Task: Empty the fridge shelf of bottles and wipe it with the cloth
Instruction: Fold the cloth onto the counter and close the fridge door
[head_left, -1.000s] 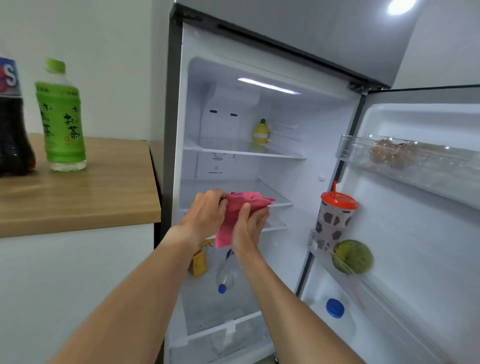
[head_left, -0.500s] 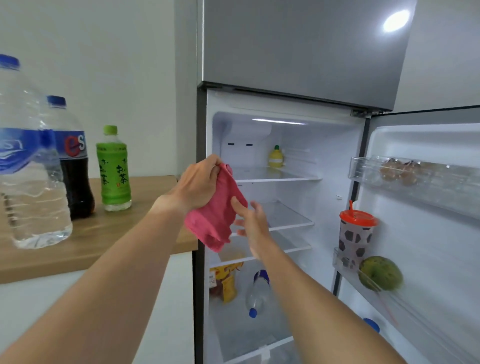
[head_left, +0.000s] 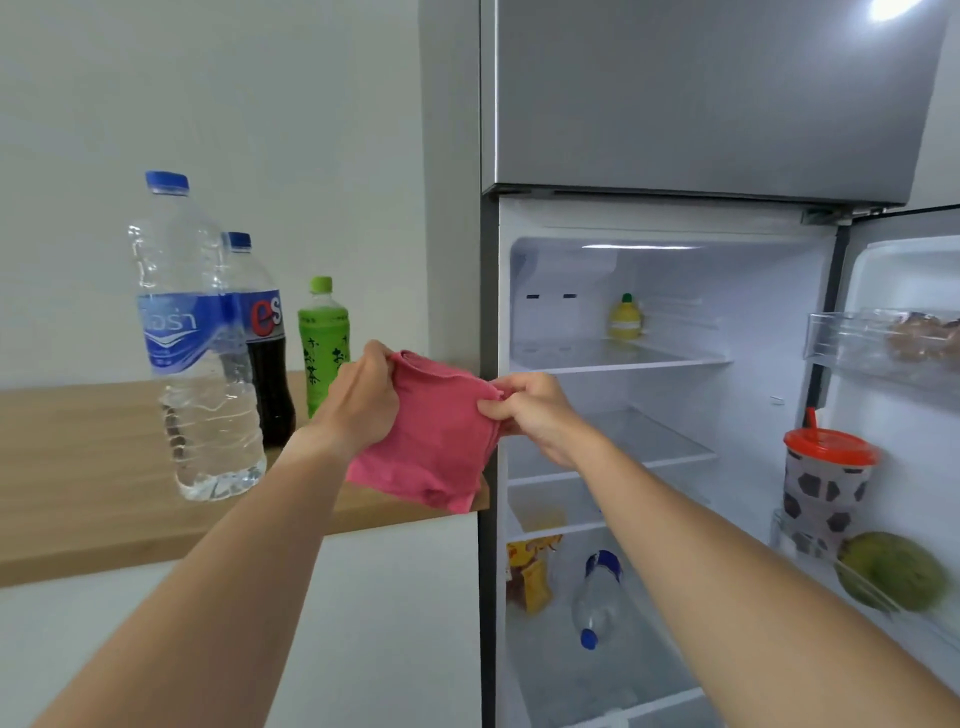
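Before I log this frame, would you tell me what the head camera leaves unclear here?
- Middle shelf, head view: its left front part is hidden behind the right hand and the pink cloth.
- Door-bin contents, head view: blurred behind clear plastic and cut off by the right edge.
- Cola bottle, head view: partly hidden behind the water bottle.
- Yellow packets, head view: too blurred to identify.

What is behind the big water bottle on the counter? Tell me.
Behind the water bottle stands a dark cola bottle, partly covered by it; only its blue cap, label edge and right side show. Its base is partly hidden. The green tea bottle stands farther right.
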